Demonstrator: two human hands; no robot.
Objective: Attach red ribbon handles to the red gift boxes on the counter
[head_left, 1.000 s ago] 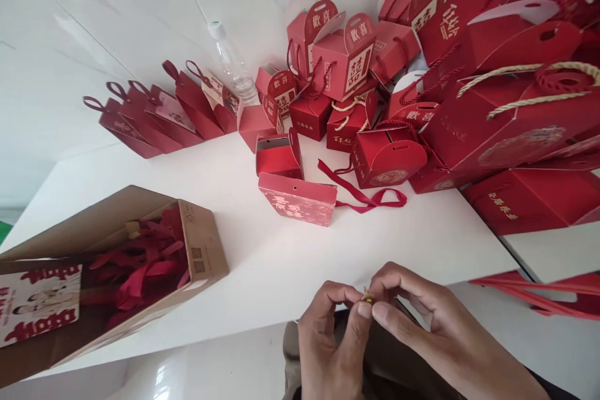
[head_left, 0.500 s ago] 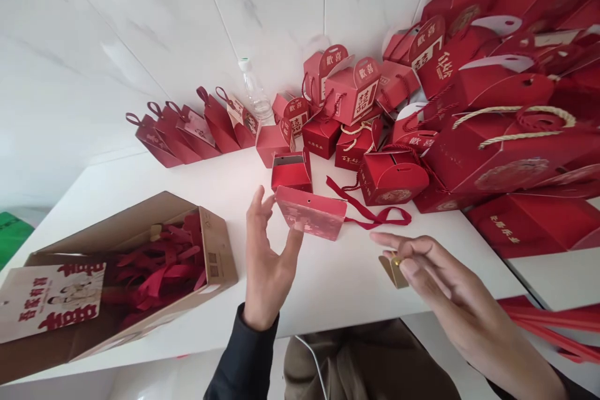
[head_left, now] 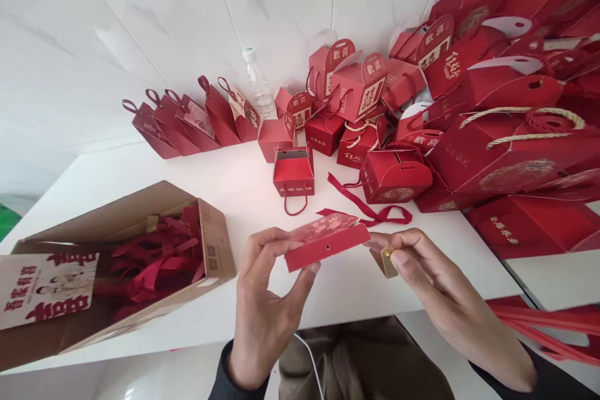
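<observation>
My left hand [head_left: 269, 300] grips a flat red cardboard box [head_left: 312, 253] between thumb and fingers. A small round hole shows in the box's near side, and its top carries a pale print. My right hand [head_left: 438, 278] pinches a small folded gold piece [head_left: 384, 264] with a shiny round gold bit on it, close to the box's right end. A dark red ribbon [head_left: 391, 215] lies just behind the box and is partly hidden by it. Farther back stands a small red carry box [head_left: 294, 178] with a cord handle.
On the left, an open cardboard carton [head_left: 218, 237] holds red ribbons [head_left: 154, 256] and a printed card [head_left: 49, 287]. Several red pouches [head_left: 150, 131] and a clear bottle [head_left: 260, 90] line the wall. Red gift boxes [head_left: 359, 94] are heaped at the right on the white table [head_left: 187, 178].
My left hand has drawn the red box nearer and turned it so its holed side faces me. The gold piece in my right hand has come slightly left, close to the box.
</observation>
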